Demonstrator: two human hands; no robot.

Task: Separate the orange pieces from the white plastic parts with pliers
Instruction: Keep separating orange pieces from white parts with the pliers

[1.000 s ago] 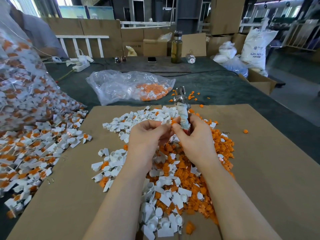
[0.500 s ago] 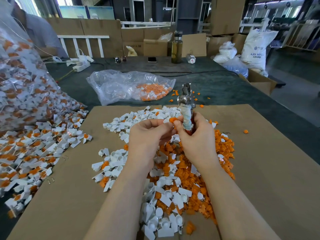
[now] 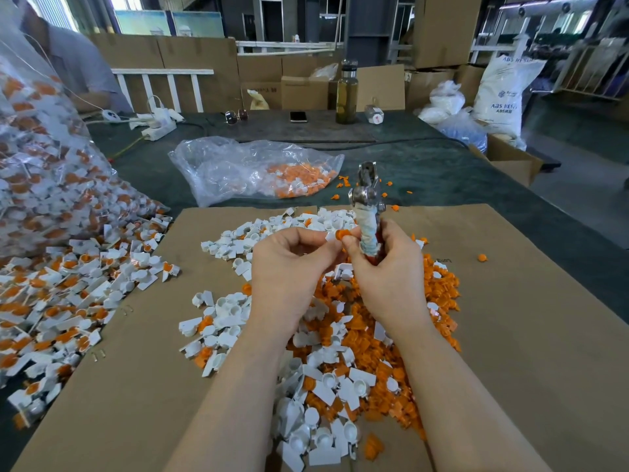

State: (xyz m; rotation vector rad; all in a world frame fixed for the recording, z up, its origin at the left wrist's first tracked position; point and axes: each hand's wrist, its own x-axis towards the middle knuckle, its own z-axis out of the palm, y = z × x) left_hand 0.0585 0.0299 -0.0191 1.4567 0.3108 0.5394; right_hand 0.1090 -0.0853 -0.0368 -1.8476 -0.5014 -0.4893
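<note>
With the right hand (image 3: 391, 267) gripping the upright pliers (image 3: 368, 212) and the left hand (image 3: 289, 264) pinching a white part (image 3: 331, 236) whose orange piece (image 3: 341, 234) sits at the fingertips above the heap, a loose pinch could drop it among sorted pieces.

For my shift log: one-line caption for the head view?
Left hand pinches a white-and-orange part while right hand grips upright pliers above sorted piles.

- The big clear bag (image 3: 44, 158) of parts is cut off by the left edge.
- The right hand (image 3: 388, 270) hides the pliers' (image 3: 369, 212) handles.
- Both arms hide much of the orange pile (image 3: 367, 342).
- The sack's (image 3: 503, 93) small letters are too blurry to read.
</note>
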